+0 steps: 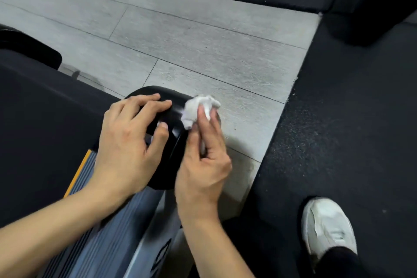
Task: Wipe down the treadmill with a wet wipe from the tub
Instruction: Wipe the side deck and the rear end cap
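The treadmill's rear corner fills the lower left: a glossy black end cap (173, 119), a ribbed grey side rail (112, 232) with an orange strip, and the dark belt (45, 108). My left hand (126, 142) rests on top of the end cap, fingers spread and bent over its curve, thumb on the cap. My right hand (203, 160) pinches a crumpled white wet wipe (198, 106) and presses it against the cap's right side. The tub is out of sight.
Grey plank floor (203, 52) lies beyond the treadmill. Black speckled rubber matting (338, 119) runs along the right, with my white shoe (327, 228) on it. Dark equipment bases stand at the top and the top right.
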Demonstrator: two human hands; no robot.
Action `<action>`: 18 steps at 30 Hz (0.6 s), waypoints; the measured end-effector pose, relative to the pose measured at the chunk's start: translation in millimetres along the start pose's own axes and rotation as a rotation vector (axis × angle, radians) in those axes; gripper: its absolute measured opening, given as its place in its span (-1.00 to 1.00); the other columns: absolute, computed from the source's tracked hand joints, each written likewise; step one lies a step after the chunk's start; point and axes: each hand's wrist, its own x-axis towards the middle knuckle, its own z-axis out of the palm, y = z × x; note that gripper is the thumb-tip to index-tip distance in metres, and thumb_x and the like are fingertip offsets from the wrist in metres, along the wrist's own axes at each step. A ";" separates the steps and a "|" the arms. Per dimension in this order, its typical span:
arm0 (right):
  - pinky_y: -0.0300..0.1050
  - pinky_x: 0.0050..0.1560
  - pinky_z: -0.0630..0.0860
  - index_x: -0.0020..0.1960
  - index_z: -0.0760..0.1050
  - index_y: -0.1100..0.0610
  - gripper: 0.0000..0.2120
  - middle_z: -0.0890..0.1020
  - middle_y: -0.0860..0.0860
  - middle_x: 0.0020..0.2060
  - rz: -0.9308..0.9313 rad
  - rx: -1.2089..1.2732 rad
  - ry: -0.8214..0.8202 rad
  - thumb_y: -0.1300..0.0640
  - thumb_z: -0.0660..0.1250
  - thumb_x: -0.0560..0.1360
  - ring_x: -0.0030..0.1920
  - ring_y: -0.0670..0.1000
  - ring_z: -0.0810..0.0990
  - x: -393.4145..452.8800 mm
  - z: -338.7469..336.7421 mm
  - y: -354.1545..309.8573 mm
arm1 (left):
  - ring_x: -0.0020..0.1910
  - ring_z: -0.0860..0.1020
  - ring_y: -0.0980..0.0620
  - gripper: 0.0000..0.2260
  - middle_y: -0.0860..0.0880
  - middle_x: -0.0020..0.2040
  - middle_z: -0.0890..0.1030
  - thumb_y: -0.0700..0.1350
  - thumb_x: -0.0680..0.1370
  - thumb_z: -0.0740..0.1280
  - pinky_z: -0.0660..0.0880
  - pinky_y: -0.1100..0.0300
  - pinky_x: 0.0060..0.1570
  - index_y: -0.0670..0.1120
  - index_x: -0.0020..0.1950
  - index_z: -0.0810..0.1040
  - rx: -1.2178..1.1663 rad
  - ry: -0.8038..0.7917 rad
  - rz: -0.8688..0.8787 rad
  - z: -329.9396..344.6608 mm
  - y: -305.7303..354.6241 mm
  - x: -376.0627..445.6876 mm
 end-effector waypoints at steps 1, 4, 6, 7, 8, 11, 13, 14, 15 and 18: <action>-0.27 0.40 0.38 0.35 0.58 0.04 -0.63 0.51 -0.09 0.40 -0.018 0.006 0.011 0.32 0.31 0.60 0.43 -0.24 0.41 -0.6 2.7 2.7 | 0.24 0.44 -0.08 -0.66 -0.01 0.29 0.57 -0.04 0.57 0.21 0.35 -0.07 0.30 -0.03 0.29 0.60 0.005 0.010 0.005 1.7 -0.9 0.3; -0.28 0.36 0.40 0.36 0.57 0.05 -0.66 0.58 -0.04 0.33 0.188 -0.008 0.117 0.25 0.25 0.63 0.38 -0.13 0.49 15.6 5.0 11.4 | 0.20 0.46 -0.11 -0.66 -0.02 0.27 0.58 -0.04 0.57 0.20 0.35 -0.09 0.27 -0.02 0.28 0.60 0.010 0.027 0.027 4.7 -4.5 0.8; -0.27 0.29 0.41 0.33 0.60 0.08 -0.68 0.64 0.02 0.26 0.365 -0.048 0.150 0.23 0.21 0.64 0.32 -0.01 0.55 31.7 4.2 21.9 | 0.19 0.48 -0.13 -0.66 -0.02 0.25 0.57 -0.02 0.57 0.19 0.34 -0.08 0.27 -0.01 0.28 0.59 0.013 0.033 0.038 4.6 -7.6 0.3; -0.21 0.26 0.45 0.31 0.62 0.06 -0.68 0.66 0.04 0.21 0.414 -0.088 0.130 0.22 0.20 0.65 0.26 0.04 0.58 39.6 2.7 29.1 | 0.20 0.48 -0.14 -0.66 -0.02 0.24 0.57 -0.01 0.58 0.18 0.33 -0.07 0.28 -0.01 0.28 0.59 0.012 0.035 0.039 4.6 -9.4 0.5; -0.13 0.23 0.49 0.28 0.63 0.04 -0.67 0.67 0.05 0.17 0.453 -0.144 0.097 0.21 0.18 0.64 0.20 0.09 0.60 45.9 0.9 35.1 | 0.19 0.48 -0.15 -0.66 -0.02 0.23 0.57 0.00 0.58 0.18 0.33 -0.06 0.28 0.00 0.28 0.59 0.012 0.037 0.040 4.4 -11.0 1.4; -0.12 0.05 0.50 0.25 0.63 0.00 -0.66 0.67 0.01 0.11 0.532 -0.261 -0.035 0.20 0.16 0.64 0.08 0.10 0.61 49.1 -9.5 36.3 | 0.13 0.47 -0.18 -0.67 -0.03 0.18 0.57 0.01 0.58 0.18 0.34 -0.06 0.26 0.00 0.26 0.59 0.031 0.044 0.044 6.2 -13.4 2.5; -0.20 0.12 0.45 0.33 0.58 0.01 -0.64 0.63 -0.07 0.15 0.432 -0.255 -0.074 0.23 0.15 0.65 0.18 0.04 0.59 29.6 -17.8 25.6 | 0.11 0.47 -0.17 -0.68 -0.03 0.16 0.57 0.01 0.58 0.17 0.36 -0.07 0.25 0.01 0.25 0.59 0.035 0.056 0.040 7.8 -12.2 2.7; -0.28 0.16 0.41 0.38 0.55 0.03 -0.64 0.62 -0.06 0.21 0.321 -0.235 -0.094 0.23 0.16 0.66 0.22 0.00 0.57 15.0 -20.4 17.2 | 0.10 0.47 -0.17 -0.67 -0.03 0.16 0.57 0.02 0.58 0.16 0.38 -0.08 0.25 0.02 0.25 0.59 0.036 0.061 0.037 8.5 -12.6 1.9; -0.33 0.22 0.37 0.41 0.52 0.04 -0.64 0.61 -0.03 0.29 0.196 -0.193 -0.129 0.23 0.18 0.66 0.25 -0.06 0.55 -0.9 -22.7 6.8 | 0.10 0.47 -0.16 -0.66 -0.04 0.16 0.57 0.02 0.58 0.15 0.38 -0.09 0.25 0.01 0.25 0.59 0.032 0.062 0.038 9.1 -13.7 0.9; -0.34 0.44 0.25 0.49 0.42 0.06 -0.61 0.45 -0.07 0.46 -0.045 -0.127 -0.250 0.22 0.19 0.68 0.45 -0.20 0.38 -24.3 -27.9 10.9 | 0.17 0.49 -0.16 -0.62 -0.05 0.23 0.58 0.00 0.59 0.10 0.37 -0.05 0.29 -0.01 0.30 0.58 -0.018 0.027 0.071 6.5 -15.2 -0.6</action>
